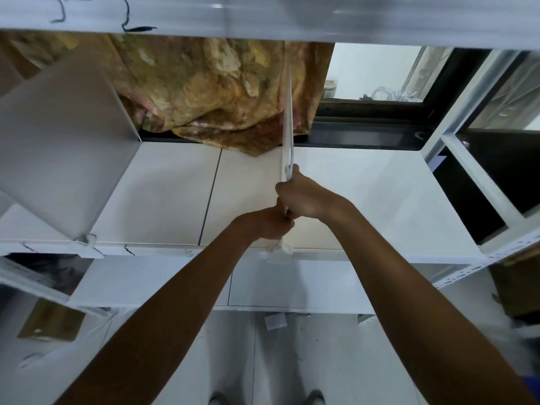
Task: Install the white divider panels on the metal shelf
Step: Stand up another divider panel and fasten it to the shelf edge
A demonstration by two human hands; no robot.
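shelf (365,206): white metal frame with white boards laid across it; a dark seam runs front to back through the board left of the hands.
top shelf (263,13): white level close overhead, blurred, with dark pen scribbles on its left part.
curtain (204,92): brown patterned cloth hanging behind the shelf, its hem resting on the back edge of the board.
left panel (58,147): white divider standing on the shelf at the left, its front lower corner seated in a white clip (87,248) on the front rail.
window (374,71): dark frame behind the shelf, to the right of the curtain.
panel (287,118): white divider seen edge-on, upright between shelf and top shelf near the middle, its top against the underside of the top shelf.
right hand (306,197): grips the panel's front edge, the higher of the two hands.
right fingers (294,171): curled over the edge, one tip lying up along the panel; the far-side fingers are hidden.
left hand (268,222): fist wrapped round the same edge, just below and touching the right hand, knuckles to the left.
front clip (280,249): small white clip on the front rail directly under the left hand, at the foot of the panel; whether the panel sits fully in it cannot be told.
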